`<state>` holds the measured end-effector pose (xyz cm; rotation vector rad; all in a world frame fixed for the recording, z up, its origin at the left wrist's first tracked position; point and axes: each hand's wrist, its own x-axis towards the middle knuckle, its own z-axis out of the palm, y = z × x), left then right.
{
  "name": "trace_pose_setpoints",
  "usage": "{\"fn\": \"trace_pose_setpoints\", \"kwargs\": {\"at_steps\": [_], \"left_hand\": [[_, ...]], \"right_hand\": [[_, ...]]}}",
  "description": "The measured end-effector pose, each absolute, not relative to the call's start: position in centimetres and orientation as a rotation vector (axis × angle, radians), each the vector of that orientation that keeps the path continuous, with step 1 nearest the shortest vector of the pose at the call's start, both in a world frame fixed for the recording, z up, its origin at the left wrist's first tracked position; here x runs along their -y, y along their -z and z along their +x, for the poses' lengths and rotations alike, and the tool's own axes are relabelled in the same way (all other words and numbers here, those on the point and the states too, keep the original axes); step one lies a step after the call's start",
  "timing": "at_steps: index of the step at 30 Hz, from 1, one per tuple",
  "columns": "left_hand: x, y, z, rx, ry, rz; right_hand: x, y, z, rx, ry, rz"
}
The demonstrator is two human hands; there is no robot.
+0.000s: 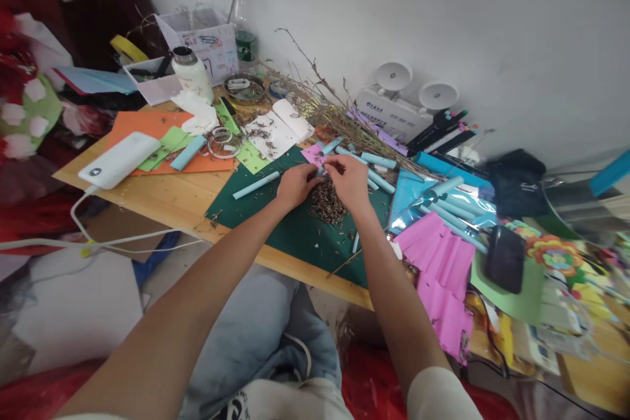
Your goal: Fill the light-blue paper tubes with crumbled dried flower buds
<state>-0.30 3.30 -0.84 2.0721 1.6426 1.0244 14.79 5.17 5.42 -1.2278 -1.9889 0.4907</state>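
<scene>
My left hand and my right hand meet above a dark green cutting mat, fingertips pinched close together. A small light blue bit shows between them; its shape is mostly hidden, and I cannot tell which hand grips it. Just below the fingers lies a heap of brown dry plant bits. A pink paper piece sits just behind the fingertips. Light blue paper tubes lie around: one left of my left hand, another behind my right hand.
Dry twigs stretch along the back by the wall. On the left are a white power bank, orange paper and a white bottle. Pink crepe paper, a blue clear packet and a black phone-like object lie right.
</scene>
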Motion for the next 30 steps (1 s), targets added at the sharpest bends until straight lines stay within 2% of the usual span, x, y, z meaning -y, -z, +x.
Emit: {"fn": "trace_pose_setpoints", "kwargs": {"at_steps": [5, 15, 23, 30], "left_hand": [[-3.3, 0.9, -0.3, -1.636, -1.040, 2.084], [-3.3, 0.9, -0.2, -1.653, -1.035, 2.075], [-3.3, 1.0, -0.3, -1.626, -1.056, 2.093], [-3.3, 1.0, -0.3, -1.647, -1.056, 2.098]], "right_hand": [[-4.5, -5.8, 15.3, 2.202, -0.306, -1.122], [-4.9, -5.7, 15.6, 2.127, -0.363, -1.184], [-4.3, -6.5, 15.5, 2.331, -0.287, -1.179], [-3.8, -5.9, 15.7, 1.921, -0.550, -1.235]]}}
